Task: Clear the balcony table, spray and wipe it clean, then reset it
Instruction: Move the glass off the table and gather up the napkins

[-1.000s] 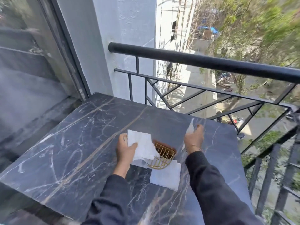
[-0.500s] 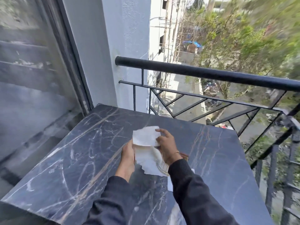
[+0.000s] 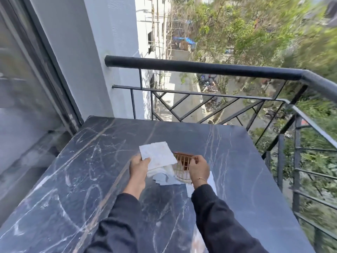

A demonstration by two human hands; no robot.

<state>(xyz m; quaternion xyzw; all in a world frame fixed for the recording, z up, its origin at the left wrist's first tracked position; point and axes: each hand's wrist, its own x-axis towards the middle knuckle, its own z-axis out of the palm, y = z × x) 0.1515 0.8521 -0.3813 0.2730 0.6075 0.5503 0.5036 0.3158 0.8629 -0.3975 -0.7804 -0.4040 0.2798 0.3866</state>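
A dark marble table [image 3: 91, 170] fills the lower part of the view. Near its middle stands a gold wire napkin holder [image 3: 182, 168]. My left hand [image 3: 139, 167] grips a stack of white paper napkins [image 3: 157, 155] just left of the holder, their lower edges hanging loose. My right hand [image 3: 198, 168] rests at the holder's right side with curled fingers pinching its wire rim. One more white napkin [image 3: 212, 183] lies flat on the table under my right wrist, mostly hidden.
A black metal railing [image 3: 200, 67] runs along the table's far and right edges, with a drop to the street beyond. A white wall [image 3: 102, 52] and a glass door frame [image 3: 45, 70] stand at the left.
My right hand has let go of the napkins and dropped to the holder's rim. The left hand keeps the napkin stack, now a little further left of the holder. The camera has tilted up.
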